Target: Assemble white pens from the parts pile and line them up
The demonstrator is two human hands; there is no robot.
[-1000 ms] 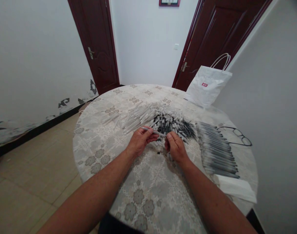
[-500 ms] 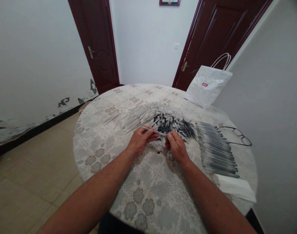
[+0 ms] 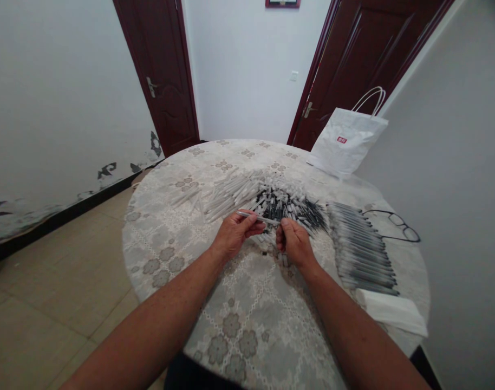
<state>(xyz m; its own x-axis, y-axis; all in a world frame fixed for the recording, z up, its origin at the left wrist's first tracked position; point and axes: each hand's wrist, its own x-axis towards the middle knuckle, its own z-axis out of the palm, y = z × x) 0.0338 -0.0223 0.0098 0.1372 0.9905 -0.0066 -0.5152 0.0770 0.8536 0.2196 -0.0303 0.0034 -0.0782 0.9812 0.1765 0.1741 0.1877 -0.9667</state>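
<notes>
A slim, pale pen barrel [image 3: 265,219] lies across both hands above the table. My left hand [image 3: 236,233] is closed on its left part, thumb on top. At the barrel's right end, the fingers of my right hand [image 3: 292,238] pinch together; whether they also hold a small part is hidden. Just beyond the hands spreads a heap of pale pen barrels [image 3: 235,192]. Beside it lie black pen parts [image 3: 278,203] mixed with small whitish pieces [image 3: 292,189].
A row of dark-tipped pens [image 3: 363,249] lies on the round table's patterned cloth [image 3: 227,303] at right. Near it are eyeglasses [image 3: 397,227] and a folded white item [image 3: 391,313]. A white paper bag [image 3: 347,143] stands at the back right, by the wall.
Both hands stay almost in place, still holding the barrel. My right hand has shifted very slightly to the right.
</notes>
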